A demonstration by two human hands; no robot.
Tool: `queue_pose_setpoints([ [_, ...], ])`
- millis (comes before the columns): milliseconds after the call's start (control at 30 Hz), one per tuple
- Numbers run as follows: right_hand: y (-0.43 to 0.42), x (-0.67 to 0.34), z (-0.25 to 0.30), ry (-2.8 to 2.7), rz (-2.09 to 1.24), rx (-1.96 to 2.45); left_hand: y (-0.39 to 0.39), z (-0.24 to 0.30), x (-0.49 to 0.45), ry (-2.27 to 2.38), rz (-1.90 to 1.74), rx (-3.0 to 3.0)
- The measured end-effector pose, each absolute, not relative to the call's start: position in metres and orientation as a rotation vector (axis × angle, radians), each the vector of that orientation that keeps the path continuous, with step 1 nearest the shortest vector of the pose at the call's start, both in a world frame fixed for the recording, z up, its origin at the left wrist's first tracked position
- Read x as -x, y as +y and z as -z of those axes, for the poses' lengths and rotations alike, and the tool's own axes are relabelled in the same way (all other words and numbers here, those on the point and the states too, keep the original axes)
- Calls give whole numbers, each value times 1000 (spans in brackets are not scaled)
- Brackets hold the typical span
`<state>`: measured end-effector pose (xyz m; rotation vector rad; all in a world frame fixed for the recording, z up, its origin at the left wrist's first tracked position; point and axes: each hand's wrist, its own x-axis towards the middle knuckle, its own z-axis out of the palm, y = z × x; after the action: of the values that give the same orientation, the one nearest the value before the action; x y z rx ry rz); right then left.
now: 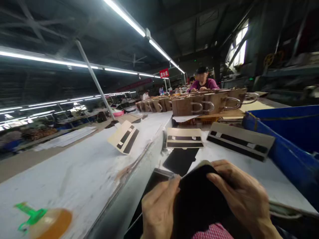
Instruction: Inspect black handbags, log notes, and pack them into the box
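My left hand (160, 205) grips the left edge of a black panel (194, 202), fingers closed on it. At the panel's upper right corner, my right hand (239, 192) pinches the edge between thumb and fingers, and the panel bends there. A pale strip shows along its top edge. Just beyond lies a flat black piece (180, 161) on the white worktop. Behind that piece stands a beige panel (184, 137) with two black strips. A longer beige panel (240, 141) with black strips is to its right, and another beige panel (124, 136) is to the left.
A glue bottle (51, 222) with a green cap is at the lower left on the white table (82, 172). A blue bin (281, 142) borders the right side. Rows of brown bags (183, 107) with clear handles stand ahead, with a person (211, 83) behind them.
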<state>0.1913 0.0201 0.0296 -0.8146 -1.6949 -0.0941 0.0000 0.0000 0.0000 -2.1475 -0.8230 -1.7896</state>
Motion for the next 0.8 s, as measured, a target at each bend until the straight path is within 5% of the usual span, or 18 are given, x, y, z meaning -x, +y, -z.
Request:
queue_pose_setpoints([
  [433,19,-176,-31,-1786,-439,647,-13,-6,-19,-1027,2104,2090],
  [800,17,-167,-27,-1694,100,601,-9,4,-16,-1090,1998,1820],
])
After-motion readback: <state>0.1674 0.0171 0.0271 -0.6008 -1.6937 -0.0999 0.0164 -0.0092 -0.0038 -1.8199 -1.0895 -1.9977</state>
